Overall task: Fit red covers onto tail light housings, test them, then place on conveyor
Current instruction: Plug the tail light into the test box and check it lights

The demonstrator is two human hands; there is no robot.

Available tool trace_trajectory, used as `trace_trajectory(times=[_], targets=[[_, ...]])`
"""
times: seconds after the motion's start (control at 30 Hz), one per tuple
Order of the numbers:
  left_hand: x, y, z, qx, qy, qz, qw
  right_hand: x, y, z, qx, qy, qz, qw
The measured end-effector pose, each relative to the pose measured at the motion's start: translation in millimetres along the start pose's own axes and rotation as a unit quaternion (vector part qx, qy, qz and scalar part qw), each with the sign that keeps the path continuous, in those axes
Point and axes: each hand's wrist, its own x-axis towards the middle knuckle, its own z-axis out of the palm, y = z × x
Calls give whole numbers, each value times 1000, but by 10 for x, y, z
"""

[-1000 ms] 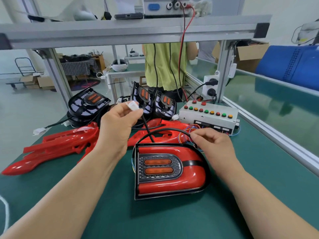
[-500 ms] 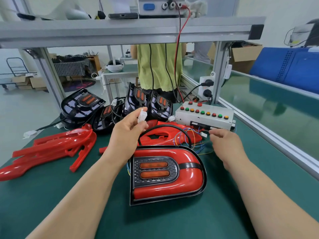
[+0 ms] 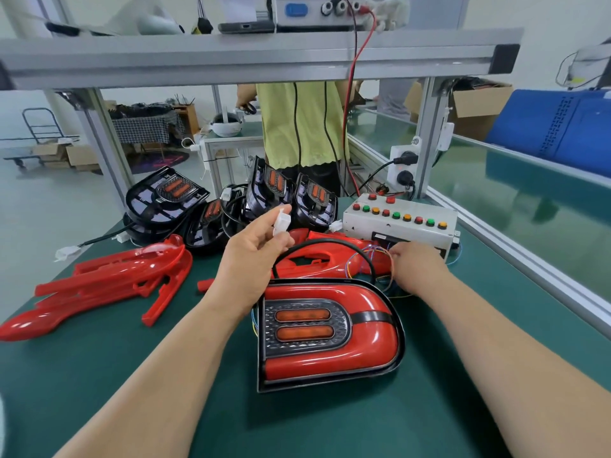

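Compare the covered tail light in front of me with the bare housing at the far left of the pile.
The covered light wears a glossy red cover; the bare housing shows only its black frame. The covered light lies flat on the mat; the bare housing sits tilted on top of another housing. Both have two orange lamp bars in a dark grille.

One finished tail light [image 3: 330, 335] is seen on the desk [image 3: 330, 424]. At least four bare black housings [image 3: 315, 196] are counted behind it. The heaped loose red covers [image 3: 109, 279] cannot be counted. One test box [image 3: 400, 223] is fitted with eleven buttons [image 3: 396, 215]. One white connector [image 3: 281, 223] is pinched in the left hand [image 3: 254, 259].
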Motion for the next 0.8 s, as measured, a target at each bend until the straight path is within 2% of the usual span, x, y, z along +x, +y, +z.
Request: trace_trajectory(times=[0.07, 0.13, 0.2, 0.27, 0.3, 0.33, 0.43, 0.5, 0.57, 0.63, 0.8], targets=[[-7, 14, 4, -2, 1, -2, 1000, -50, 14, 13, 80, 36, 15, 996], [-14, 24, 4, -8, -1, -5, 1000, -94, 53, 44, 194, 89, 41, 976], [-18, 24, 2, -14, -15, -13, 1000, -153, 30, 8, 385, 134, 69, 911], [-16, 28, 3, -7, -37, -13, 999, -197, -16, -56, 467, 153, 51, 869], [-9, 28, 6, 2, -45, -8, 999, -212, -50, -72, 481, 157, 27, 862], [-2, 27, 4, 11, -55, -4, 998, -231, -90, -74, 468, 155, -14, 870], [23, 13, -20, 33, -97, -13, 995, -311, -237, -54, 365, 149, -175, 902], [36, -7, -45, 40, -113, -16, 993, -343, -304, -15, 316, 115, -254, 907], [50, -12, -55, 24, -121, -14, 992, -352, -342, -18, 339, 77, -276, 896], [81, -16, -54, 16, -125, -19, 992, -319, -336, -32, 385, 55, -262, 883], [189, -27, -39, 58, -130, -44, 989, -291, -323, -39, 421, 1, -248, 873]])
